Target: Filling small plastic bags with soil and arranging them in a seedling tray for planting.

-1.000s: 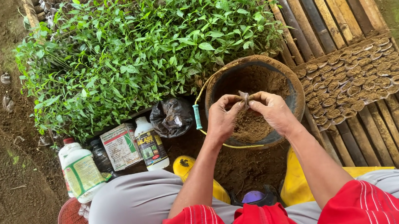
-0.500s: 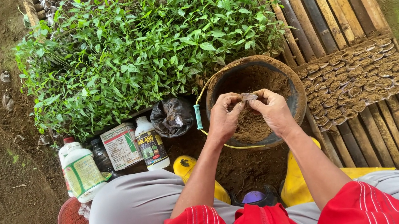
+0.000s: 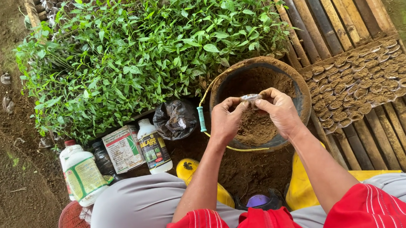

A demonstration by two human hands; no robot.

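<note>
Your two hands meet over the round, soil-caked bucket [image 3: 302, 97], so the space straight above its soil is taken; the bare rim toward the far side stays open. To your left, the dense bed of green leafy seedlings [image 3: 151, 51] walls off that whole side. Nearer you, the crumpled black plastic bag [image 3: 174, 118], the white bottle with a dark label [image 3: 153, 146], the printed carton [image 3: 122, 148] and the white jug with a green label [image 3: 81, 175] crowd the ground. Right of the bucket, rows of small soil-filled pots [image 3: 363, 84] cover the bamboo slat platform [image 3: 329, 14]; its far slats lie bare. Yellow boots [image 3: 303, 188] close the gap below, as far as the view shows.
</note>
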